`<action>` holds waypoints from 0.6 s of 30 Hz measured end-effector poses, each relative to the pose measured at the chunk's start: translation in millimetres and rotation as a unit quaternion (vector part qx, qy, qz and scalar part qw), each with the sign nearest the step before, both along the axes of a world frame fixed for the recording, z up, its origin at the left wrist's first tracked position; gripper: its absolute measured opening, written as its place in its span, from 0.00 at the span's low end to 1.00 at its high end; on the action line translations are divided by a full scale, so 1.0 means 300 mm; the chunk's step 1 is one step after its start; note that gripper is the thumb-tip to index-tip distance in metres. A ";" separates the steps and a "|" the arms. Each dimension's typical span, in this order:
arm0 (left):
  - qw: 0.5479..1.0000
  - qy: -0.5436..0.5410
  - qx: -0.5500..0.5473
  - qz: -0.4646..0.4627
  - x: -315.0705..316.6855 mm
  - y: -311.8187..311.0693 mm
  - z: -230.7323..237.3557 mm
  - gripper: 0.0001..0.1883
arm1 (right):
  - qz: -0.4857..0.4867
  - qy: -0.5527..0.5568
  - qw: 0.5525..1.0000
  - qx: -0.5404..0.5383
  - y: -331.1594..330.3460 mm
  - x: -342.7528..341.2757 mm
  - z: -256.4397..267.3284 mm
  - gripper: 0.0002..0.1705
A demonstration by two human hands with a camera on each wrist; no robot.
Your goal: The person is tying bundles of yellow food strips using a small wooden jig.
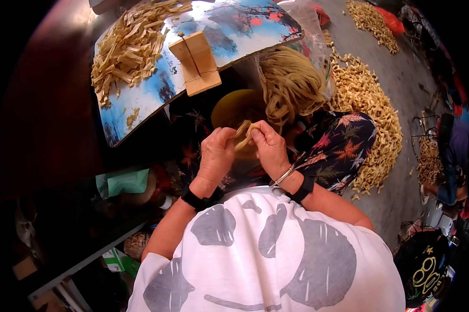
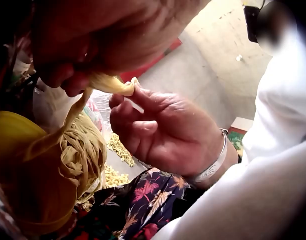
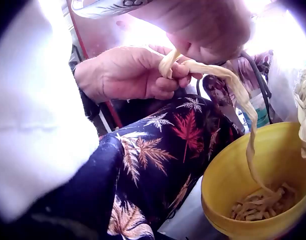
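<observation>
Above the lap, my left hand [image 1: 217, 156] and right hand [image 1: 271, 151] face each other close together. Both pinch one long, flat, soft yellowish strip [image 1: 243, 143] that looks like tofu skin. In the right wrist view the strip [image 3: 243, 97] loops at the left fingers and its long tail hangs into a yellow bucket [image 3: 220, 192]. Cut pieces and part of the strip lie on the bucket's bottom. The right thumb and forefinger hold the short end, seen in the left wrist view. Beside the bucket hangs a thick bundle of such strips [image 1: 294, 83].
A painted tabletop [image 1: 166, 86] bears a heap of flat pieces [image 1: 133, 47] and a small wooden stand [image 1: 197, 62] at its edge. Small knotted pieces [image 1: 367, 109] form a large pile on the floor at right. A green bag [image 1: 122, 182] lies at left.
</observation>
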State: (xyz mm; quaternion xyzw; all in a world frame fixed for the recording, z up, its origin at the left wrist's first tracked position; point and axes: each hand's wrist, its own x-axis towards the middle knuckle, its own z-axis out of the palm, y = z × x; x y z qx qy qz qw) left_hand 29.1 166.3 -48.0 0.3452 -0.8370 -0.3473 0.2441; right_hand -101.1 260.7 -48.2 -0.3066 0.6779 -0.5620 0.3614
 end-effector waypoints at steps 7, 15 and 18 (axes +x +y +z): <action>0.999 0.022 -0.002 0.031 -0.016 0.014 -0.005 0.08 | 0.034 0.043 0.998 -0.006 0.004 0.009 0.052 0.04; 0.998 0.028 -0.035 -0.036 -0.008 0.009 0.062 0.10 | 0.034 0.264 0.950 -0.163 -0.039 -0.038 0.028 0.03; 0.996 0.054 -0.060 -0.037 -0.009 0.023 0.080 0.12 | 0.023 -0.050 0.998 0.014 -0.045 -0.032 0.039 0.07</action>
